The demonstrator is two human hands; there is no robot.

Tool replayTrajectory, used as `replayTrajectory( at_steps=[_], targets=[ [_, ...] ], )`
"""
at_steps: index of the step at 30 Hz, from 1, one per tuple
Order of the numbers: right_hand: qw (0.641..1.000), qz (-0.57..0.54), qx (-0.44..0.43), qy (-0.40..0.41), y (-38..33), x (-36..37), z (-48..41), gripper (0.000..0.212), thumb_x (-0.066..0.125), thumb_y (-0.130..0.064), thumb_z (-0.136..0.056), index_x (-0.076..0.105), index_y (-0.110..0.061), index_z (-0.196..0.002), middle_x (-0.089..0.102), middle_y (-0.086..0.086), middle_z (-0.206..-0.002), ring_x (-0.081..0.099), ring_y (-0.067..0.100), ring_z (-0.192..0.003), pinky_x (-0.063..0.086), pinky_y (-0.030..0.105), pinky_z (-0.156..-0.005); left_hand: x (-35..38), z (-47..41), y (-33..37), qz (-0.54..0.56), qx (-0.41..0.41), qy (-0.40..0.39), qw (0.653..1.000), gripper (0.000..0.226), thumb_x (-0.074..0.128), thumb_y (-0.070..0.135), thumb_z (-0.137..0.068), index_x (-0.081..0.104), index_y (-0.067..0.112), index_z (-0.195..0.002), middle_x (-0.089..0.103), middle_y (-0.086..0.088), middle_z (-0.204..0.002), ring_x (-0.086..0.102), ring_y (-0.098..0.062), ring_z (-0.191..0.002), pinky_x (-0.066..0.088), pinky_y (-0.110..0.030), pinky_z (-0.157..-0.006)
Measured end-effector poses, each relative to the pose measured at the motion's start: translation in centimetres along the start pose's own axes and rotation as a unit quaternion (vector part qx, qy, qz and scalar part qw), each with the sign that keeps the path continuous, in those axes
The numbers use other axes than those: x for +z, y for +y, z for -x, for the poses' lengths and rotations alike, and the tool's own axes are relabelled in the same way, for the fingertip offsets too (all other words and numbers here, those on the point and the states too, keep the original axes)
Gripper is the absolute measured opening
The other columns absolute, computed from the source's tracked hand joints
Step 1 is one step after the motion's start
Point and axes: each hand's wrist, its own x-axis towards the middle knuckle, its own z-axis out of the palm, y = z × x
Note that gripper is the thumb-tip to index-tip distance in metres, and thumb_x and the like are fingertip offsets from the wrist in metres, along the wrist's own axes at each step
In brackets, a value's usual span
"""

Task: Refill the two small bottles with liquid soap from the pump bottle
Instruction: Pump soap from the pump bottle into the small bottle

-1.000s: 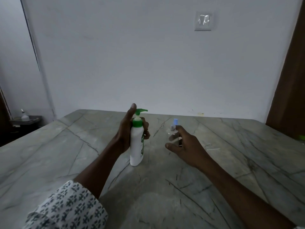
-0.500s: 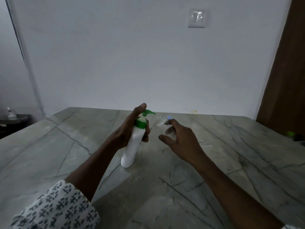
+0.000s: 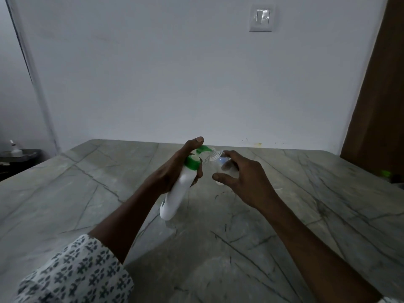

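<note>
A white pump bottle (image 3: 175, 200) with a green collar and green pump head is tilted to the right, its base resting on the marble table (image 3: 306, 204). My left hand (image 3: 172, 171) grips its upper body, thumb above the pump head. My right hand (image 3: 242, 178) holds a small clear bottle (image 3: 220, 162), tilted left with its open threaded neck touching the green spout. A blue patch shows through the clear bottle. A second small bottle is not visible.
A dark side table at far left carries a small white bottle (image 3: 14, 148). A brown door (image 3: 380, 95) stands at right, with a small green object (image 3: 385, 173) beside the table's far right edge. A light switch (image 3: 261, 18) is on the wall.
The pump bottle went from upright to tilted right. My right hand lifted the small clear bottle off the table and tipped its neck against the spout.
</note>
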Motion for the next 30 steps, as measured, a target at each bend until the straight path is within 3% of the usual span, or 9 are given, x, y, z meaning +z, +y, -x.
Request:
replayTrajectory(
  at_steps=[5, 10, 13, 19, 25, 30],
  targets=[
    [0.997, -0.069, 0.03, -0.02, -0.35, -0.21, -0.03, 0.045, 0.073, -0.043, -0.083, 0.061, -0.023, -0.121, 0.065, -0.005, -0.1, 0.06, 0.006, -0.085, 0.038, 0.004, -0.066, -0.1, 0.06, 0.0, 0.01, -0.006, 0.006, 1.0, 0.071, 0.044, 0.076, -0.072, 0.063, 0.009, -0.06, 0.06, -0.012, -0.062, 0.053, -0.021, -0.052, 0.044, -0.025, -0.051],
    [0.98, -0.181, 0.081, -0.031, -0.36, -0.18, -0.19, 0.034, 0.075, -0.042, -0.081, 0.066, -0.024, -0.108, 0.069, -0.009, -0.097, 0.066, 0.007, -0.087, 0.052, 0.026, -0.075, -0.21, -0.08, 0.01, 0.014, -0.014, -0.001, 1.0, 0.07, 0.043, 0.072, -0.079, 0.062, 0.007, -0.061, 0.059, -0.013, -0.062, 0.052, -0.022, -0.052, 0.043, -0.027, -0.053],
    [0.963, -0.243, 0.107, -0.05, -0.15, -0.15, -0.3, 0.032, 0.076, -0.037, -0.082, 0.065, -0.022, -0.109, 0.072, -0.003, -0.098, 0.07, 0.016, -0.087, 0.06, 0.033, -0.075, -0.28, -0.29, -0.01, 0.011, -0.016, -0.007, 1.0, 0.07, 0.044, 0.073, -0.078, 0.062, 0.008, -0.061, 0.059, -0.013, -0.063, 0.052, -0.022, -0.052, 0.043, -0.027, -0.053],
    [0.946, -0.286, 0.119, -0.095, -0.72, 0.13, -0.09, 0.03, 0.066, -0.024, -0.092, 0.061, -0.013, -0.119, 0.071, 0.013, -0.103, 0.07, 0.024, -0.089, 0.057, 0.024, -0.067, -0.09, -0.41, 0.07, 0.006, -0.03, -0.012, 0.999, 0.073, 0.045, 0.075, -0.075, 0.062, 0.006, -0.06, 0.058, -0.016, -0.065, 0.052, -0.023, -0.053, 0.043, -0.026, -0.052],
    [0.942, -0.296, 0.119, -0.108, -0.8, 0.41, 0.08, 0.025, 0.06, -0.025, -0.095, 0.065, -0.01, -0.114, 0.067, 0.0, -0.084, 0.066, 0.012, -0.074, 0.056, 0.028, -0.067, -0.23, -0.51, -0.1, 0.011, -0.023, -0.008, 1.0, 0.064, 0.044, 0.069, -0.079, 0.064, 0.011, -0.059, 0.059, -0.014, -0.063, 0.052, -0.022, -0.051, 0.042, -0.025, -0.053],
    [0.942, -0.295, 0.115, -0.109, -0.81, 0.62, 0.14, 0.021, 0.062, -0.028, -0.094, 0.066, -0.011, -0.105, 0.067, 0.003, -0.083, 0.066, 0.012, -0.073, 0.054, 0.03, -0.068, -0.39, -0.63, -0.2, 0.021, -0.033, -0.001, 0.999, 0.064, 0.049, 0.065, -0.072, 0.06, 0.003, -0.061, 0.057, -0.014, -0.06, 0.049, -0.023, -0.051, 0.039, -0.026, -0.051]
  ],
)
